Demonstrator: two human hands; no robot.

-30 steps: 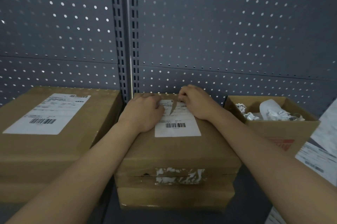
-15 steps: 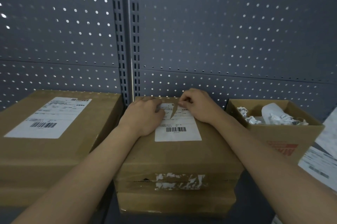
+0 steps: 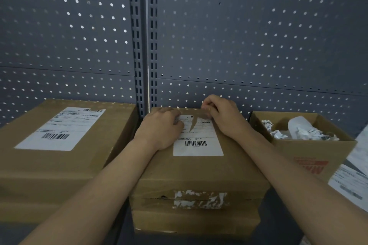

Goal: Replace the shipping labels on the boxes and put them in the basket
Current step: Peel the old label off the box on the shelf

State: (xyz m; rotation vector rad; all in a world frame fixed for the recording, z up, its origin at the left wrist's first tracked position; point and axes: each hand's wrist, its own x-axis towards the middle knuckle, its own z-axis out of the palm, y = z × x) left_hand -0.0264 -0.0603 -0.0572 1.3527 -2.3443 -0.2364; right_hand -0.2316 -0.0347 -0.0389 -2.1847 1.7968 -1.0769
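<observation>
A brown cardboard box (image 3: 199,171) stands in the middle, on top of another box. Its white shipping label (image 3: 199,145) with a barcode has a tear running down from its far edge. My left hand (image 3: 161,129) lies on the label's left part with curled fingers pressing it down. My right hand (image 3: 223,117) pinches the label's far right corner at the box's back edge. A second, larger box (image 3: 49,165) with its own whole label (image 3: 59,129) stands to the left.
An open carton (image 3: 310,157) at the right holds crumpled white label scraps (image 3: 302,131). Loose printed sheets (image 3: 352,181) lie at the far right edge. A grey perforated panel (image 3: 239,35) closes the back of the shelf right behind the boxes.
The view has tilted slightly, so boxes sit lower in frame. My right hand has shifted a little toward the label's far corner; the tear looks much the same.
</observation>
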